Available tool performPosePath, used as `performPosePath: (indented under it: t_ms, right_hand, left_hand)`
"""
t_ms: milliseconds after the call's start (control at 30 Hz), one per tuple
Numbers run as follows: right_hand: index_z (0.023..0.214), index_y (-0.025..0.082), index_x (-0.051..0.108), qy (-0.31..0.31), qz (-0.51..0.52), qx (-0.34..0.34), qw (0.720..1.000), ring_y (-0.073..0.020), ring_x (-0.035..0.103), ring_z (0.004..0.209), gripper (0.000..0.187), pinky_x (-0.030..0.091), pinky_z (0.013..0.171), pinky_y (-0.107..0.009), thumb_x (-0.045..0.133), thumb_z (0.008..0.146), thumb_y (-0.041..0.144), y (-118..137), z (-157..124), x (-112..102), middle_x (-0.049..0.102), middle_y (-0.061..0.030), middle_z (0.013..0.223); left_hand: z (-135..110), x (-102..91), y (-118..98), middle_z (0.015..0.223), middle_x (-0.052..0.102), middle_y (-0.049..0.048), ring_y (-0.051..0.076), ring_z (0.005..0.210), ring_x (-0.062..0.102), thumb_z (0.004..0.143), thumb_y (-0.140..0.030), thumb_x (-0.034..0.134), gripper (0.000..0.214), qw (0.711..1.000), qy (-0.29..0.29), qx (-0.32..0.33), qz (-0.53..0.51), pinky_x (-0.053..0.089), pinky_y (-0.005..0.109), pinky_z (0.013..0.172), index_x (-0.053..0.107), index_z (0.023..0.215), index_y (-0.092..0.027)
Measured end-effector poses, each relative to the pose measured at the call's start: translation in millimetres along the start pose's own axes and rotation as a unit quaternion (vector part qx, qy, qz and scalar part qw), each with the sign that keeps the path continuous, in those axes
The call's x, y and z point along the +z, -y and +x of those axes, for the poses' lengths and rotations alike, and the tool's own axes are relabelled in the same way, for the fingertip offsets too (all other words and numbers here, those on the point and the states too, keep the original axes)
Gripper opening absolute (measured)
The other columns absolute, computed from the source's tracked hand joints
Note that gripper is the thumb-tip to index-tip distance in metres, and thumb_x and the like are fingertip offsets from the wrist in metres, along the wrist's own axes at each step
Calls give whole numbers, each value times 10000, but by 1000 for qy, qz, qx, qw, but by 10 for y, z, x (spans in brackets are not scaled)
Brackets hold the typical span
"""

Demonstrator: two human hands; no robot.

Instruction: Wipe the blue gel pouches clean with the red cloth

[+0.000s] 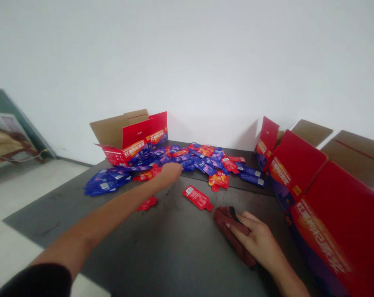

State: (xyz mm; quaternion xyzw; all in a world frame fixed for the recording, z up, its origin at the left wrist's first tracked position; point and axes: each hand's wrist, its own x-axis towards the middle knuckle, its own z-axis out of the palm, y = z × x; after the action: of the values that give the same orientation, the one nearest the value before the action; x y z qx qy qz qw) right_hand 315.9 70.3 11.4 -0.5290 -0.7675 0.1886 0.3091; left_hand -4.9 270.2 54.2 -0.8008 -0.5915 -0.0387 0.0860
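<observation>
— Where is the left hand placed?
— It is pressed into a heap of red and blue sachets on a dark table; whether a sachet is gripped cannot be told.
— And the right hand?
— A maroon cloth is covered by its spread fingers; no firm grip can be confirmed. A loose red sachet is left between the hands, an open red carton is seen beyond the left hand, and a red carton is seen right of the right hand.

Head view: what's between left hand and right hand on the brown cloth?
A loose red foil sachet lies on the dark tabletop between the left hand and the right hand, shown in the head view.
</observation>
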Motion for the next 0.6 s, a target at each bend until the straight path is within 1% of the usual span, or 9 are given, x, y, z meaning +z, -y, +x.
performPosePath:
  t_ms: [67, 133, 233, 300, 333, 400, 467, 533, 600]
  right_hand:
    - [945, 235, 769, 19, 0, 4, 1000, -183, 632, 774, 353, 465, 678, -275, 557, 982, 516, 27, -1, -25, 630, -28, 814]
    - [914, 233, 780, 33, 5, 9, 999, -179, 628, 759, 338, 438, 660, -268, 584, 971, 502, 52, -5, -56, 631, -24, 791]
    - [1006, 249, 796, 45, 24, 15, 999, -176, 632, 773, 295, 425, 667, -257, 613, 963, 476, 74, -15, -96, 652, -25, 812]
    - [1059, 266, 795, 48, 38, 17, 998, -175, 637, 797, 277, 433, 696, -254, 630, 957, 463, 80, -21, -109, 668, -25, 844]
    - [1062, 270, 795, 49, 42, 17, 998, -176, 639, 807, 269, 436, 706, -253, 639, 951, 459, 79, -23, -111, 673, -24, 857]
    - [1029, 261, 802, 49, 47, 19, 998, -177, 639, 804, 261, 436, 696, -248, 656, 937, 457, 74, -24, -110, 673, -22, 849]
    - [968, 238, 808, 47, 50, 24, 997, -179, 636, 783, 274, 437, 676, -247, 669, 922, 469, 65, -22, -110, 671, -24, 823]
    - [941, 226, 808, 48, 56, 32, 997, -184, 636, 769, 287, 449, 675, -250, 675, 913, 479, 56, -20, -114, 676, -29, 809]
    - [955, 227, 808, 52, 61, 37, 996, -189, 641, 776, 286, 464, 691, -255, 677, 911, 476, 48, -16, -122, 687, -34, 819]
  left_hand:
    - [-225, -47, -347, 1041, 735, 139, 246, 991, 705, 1070, -421, 388, 428, 998, -5, 55, -23, 531, 356, 854, 721, 1075, -150]
    - [-456, -77, -664, 996, 743, 136, 247, 950, 715, 1074, -476, 313, 519, 993, -10, 109, -43, 520, 325, 805, 732, 1026, -173]
    - [-705, -79, -1039, 942, 742, 102, 230, 870, 720, 1075, -502, 270, 551, 982, -12, 175, -66, 514, 308, 761, 725, 977, -206]
    - [-733, -51, -1219, 953, 735, 87, 218, 867, 714, 1078, -480, 279, 510, 978, -18, 196, -75, 518, 306, 777, 709, 1010, -214]
    - [-696, -31, -1290, 982, 729, 86, 216, 896, 707, 1079, -462, 296, 474, 977, -23, 199, -77, 519, 308, 802, 697, 1041, -211]
    - [-523, 13, -1393, 1085, 703, 109, 228, 1012, 678, 1075, -408, 350, 389, 978, -39, 190, -78, 515, 322, 881, 665, 1131, -186]
    - [-257, 58, -1447, 1213, 652, 150, 248, 1150, 618, 1062, -311, 399, 326, 981, -56, 170, -75, 495, 352, 969, 616, 1243, -148]
    - [45, 104, -1454, 1316, 593, 185, 266, 1249, 558, 1037, -201, 429, 339, 984, -66, 148, -69, 471, 395, 1033, 561, 1339, -120]
    - [326, 155, -1424, 1367, 567, 180, 279, 1287, 534, 1017, -165, 479, 361, 987, -62, 134, -60, 463, 447, 1058, 546, 1370, -124]
